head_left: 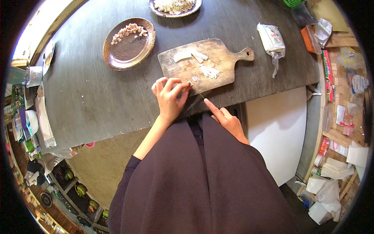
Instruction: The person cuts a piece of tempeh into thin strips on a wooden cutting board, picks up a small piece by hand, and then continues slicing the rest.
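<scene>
A wooden cutting board (224,56) with a handle lies near the table's front edge. Flat pale slabs of food (183,57) rest on its far half, and a fan of thin pale strips (209,72) lies nearer to me. At the board's near left corner, my left hand (170,97) is closed, its fingertips pinching a small pale food piece (190,83). My right hand (228,121) is closed round a knife, index finger stretched along it. The thin knife blade (200,93) points at the left fingertips; its handle is hidden in the hand.
A brown plate (113,58) with small chopped pieces stands beyond my left hand. Behind the board is another plate (175,15) heaped with pale shreds. A white plastic packet (271,39) lies right of the board handle. Shelves with packages (344,117) line the right side.
</scene>
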The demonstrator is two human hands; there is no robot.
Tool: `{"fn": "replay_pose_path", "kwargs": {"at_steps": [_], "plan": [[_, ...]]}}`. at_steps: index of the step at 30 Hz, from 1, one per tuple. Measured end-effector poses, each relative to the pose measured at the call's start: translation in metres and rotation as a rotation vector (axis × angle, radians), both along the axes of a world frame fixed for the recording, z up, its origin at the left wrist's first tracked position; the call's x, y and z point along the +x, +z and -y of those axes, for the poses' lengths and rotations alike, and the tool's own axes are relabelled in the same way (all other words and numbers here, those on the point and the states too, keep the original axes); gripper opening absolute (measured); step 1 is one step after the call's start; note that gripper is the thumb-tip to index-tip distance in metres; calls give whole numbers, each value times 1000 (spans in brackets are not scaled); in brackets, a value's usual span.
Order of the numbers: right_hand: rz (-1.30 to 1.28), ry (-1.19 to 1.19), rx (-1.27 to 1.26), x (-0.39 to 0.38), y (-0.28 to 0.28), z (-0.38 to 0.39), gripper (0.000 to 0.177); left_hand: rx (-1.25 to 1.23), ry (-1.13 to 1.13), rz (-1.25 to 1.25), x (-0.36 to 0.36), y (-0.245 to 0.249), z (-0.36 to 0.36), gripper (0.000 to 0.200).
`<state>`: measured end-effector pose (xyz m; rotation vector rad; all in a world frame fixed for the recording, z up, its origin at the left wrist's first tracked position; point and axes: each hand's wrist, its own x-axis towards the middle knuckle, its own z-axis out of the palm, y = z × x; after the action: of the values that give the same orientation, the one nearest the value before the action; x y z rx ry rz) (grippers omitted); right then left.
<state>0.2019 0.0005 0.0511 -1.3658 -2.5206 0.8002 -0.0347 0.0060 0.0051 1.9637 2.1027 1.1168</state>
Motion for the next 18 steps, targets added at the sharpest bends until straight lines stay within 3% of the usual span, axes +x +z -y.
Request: {"fn": "replay_pose_path", "kwargs": {"at_steps": [18], "plan": [[76, -9, 75, -10, -9, -1, 73, 6, 0, 11, 0, 0, 0, 21]]}}
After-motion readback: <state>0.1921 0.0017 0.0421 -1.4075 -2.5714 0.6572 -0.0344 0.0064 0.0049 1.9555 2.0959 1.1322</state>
